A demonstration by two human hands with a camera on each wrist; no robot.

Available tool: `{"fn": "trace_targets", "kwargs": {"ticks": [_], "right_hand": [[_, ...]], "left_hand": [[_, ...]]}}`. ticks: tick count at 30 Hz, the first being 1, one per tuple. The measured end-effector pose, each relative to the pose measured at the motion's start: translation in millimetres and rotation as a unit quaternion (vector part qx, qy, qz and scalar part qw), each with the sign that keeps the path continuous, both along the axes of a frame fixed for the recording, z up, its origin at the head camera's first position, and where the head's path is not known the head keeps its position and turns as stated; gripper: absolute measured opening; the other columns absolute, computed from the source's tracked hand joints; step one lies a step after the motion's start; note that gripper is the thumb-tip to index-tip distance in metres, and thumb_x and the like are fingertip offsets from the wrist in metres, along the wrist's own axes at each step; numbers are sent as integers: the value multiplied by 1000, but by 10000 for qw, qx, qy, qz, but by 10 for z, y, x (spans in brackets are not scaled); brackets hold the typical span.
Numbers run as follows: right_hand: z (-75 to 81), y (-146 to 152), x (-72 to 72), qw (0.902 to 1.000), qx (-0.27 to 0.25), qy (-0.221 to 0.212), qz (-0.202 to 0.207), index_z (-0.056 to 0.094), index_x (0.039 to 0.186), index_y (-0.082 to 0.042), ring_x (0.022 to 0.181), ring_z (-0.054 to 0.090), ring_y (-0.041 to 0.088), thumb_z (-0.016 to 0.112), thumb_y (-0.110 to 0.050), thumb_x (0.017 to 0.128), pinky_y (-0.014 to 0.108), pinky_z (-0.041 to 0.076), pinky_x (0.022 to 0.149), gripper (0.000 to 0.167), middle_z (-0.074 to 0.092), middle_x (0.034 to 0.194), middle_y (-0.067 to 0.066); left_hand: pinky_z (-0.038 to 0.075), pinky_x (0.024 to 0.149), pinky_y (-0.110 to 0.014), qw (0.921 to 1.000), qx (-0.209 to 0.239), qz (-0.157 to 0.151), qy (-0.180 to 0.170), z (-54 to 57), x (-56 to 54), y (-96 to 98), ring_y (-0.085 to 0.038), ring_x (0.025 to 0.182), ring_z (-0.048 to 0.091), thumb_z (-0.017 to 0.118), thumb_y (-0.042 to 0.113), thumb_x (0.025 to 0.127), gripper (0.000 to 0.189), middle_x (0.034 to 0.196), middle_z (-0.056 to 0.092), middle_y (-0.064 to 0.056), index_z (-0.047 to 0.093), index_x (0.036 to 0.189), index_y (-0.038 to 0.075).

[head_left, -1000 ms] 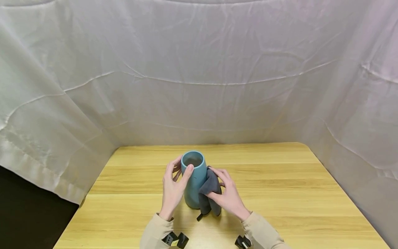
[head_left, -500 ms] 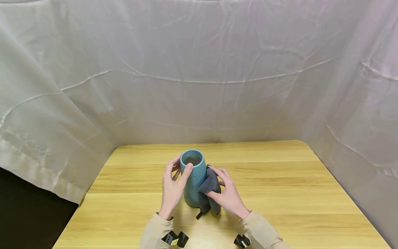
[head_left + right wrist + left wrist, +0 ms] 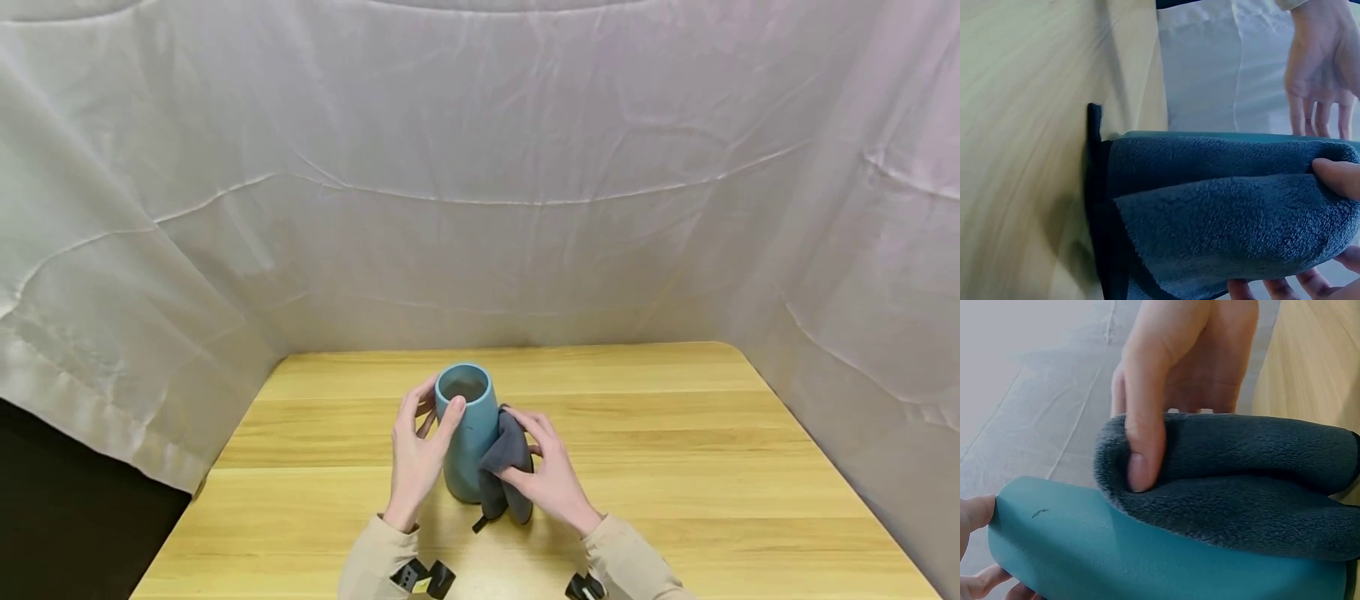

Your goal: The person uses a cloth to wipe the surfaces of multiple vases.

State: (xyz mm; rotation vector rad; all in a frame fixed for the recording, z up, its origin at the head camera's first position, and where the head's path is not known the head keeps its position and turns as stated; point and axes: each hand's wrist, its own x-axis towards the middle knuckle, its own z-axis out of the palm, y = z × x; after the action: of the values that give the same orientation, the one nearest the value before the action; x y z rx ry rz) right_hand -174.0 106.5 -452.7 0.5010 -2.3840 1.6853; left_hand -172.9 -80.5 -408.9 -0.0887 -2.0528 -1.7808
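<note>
A tall teal vase point(image 3: 470, 446) with an open round top stands upright on the wooden table. My left hand point(image 3: 417, 462) holds it near the rim, thumb on the front and fingers round the far left side. On the vase's right side, my right hand point(image 3: 551, 479) pinches a folded dark grey cloth point(image 3: 507, 454), which lies against the wall of the vase. In the left wrist view, the right thumb presses into the fold of the plush cloth point(image 3: 1241, 506), and a small dark mark point(image 3: 1040, 513) shows on the vase near its top. A black loop hangs from the cloth's lower edge.
The light wooden table point(image 3: 675, 467) reaches round both hands. Grey-white curtains point(image 3: 480, 250) enclose its back and sides, with a dark area point(image 3: 75, 508) at the lower left. Black devices point(image 3: 423, 577) are strapped at both wrists.
Both hands keep their places on the vase and the cloth. The cloth's lower folds have shifted very slightly; the whole head view bobs a little.
</note>
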Motion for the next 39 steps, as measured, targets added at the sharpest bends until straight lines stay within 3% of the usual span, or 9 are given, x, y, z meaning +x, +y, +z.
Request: {"fn": "trace_targets", "kwargs": {"ticks": [7, 20, 23, 32, 39], "right_hand": [[-3, 1, 2, 9999, 19, -99, -22, 55, 145, -19, 123, 55, 27, 84, -7, 76, 44, 51, 95, 75, 59, 131, 6], [160, -12, -5, 9987, 79, 493, 75, 55, 146, -17, 118, 58, 25, 84, -10, 78, 36, 55, 91, 74, 59, 130, 9], [144, -11, -12, 9987, 103, 500, 65, 55, 145, -15, 118, 58, 26, 84, -9, 77, 34, 55, 90, 74, 59, 129, 9], [-8, 8, -30, 9996, 270, 86, 67, 54, 145, -15, 122, 56, 31, 82, -6, 78, 46, 52, 93, 74, 58, 130, 9], [-24, 5, -35, 9997, 225, 97, 56, 53, 146, -15, 122, 56, 32, 83, -9, 79, 43, 53, 92, 74, 58, 129, 9]], "left_hand": [[49, 110, -44, 10000, 5, -12, -16, -5, -6, -6, -19, 113, 57, 75, 23, 92, 48, 128, 62, -7, 60, 137, 20], [49, 110, -47, 10000, -4, -36, -17, -6, -5, -11, -21, 113, 57, 75, 23, 92, 48, 128, 61, -9, 60, 137, 20], [49, 110, -47, 10000, -5, -43, -16, -11, -8, -12, -21, 113, 57, 75, 23, 92, 48, 128, 61, -9, 60, 137, 20], [49, 109, -48, 10000, -20, -18, -36, 4, -7, -14, -22, 112, 57, 76, 23, 91, 49, 128, 62, -9, 60, 137, 18], [50, 107, -49, 9999, -66, 150, -52, 55, -19, 39, -22, 110, 58, 77, 26, 90, 48, 126, 62, -8, 61, 134, 16]]}}
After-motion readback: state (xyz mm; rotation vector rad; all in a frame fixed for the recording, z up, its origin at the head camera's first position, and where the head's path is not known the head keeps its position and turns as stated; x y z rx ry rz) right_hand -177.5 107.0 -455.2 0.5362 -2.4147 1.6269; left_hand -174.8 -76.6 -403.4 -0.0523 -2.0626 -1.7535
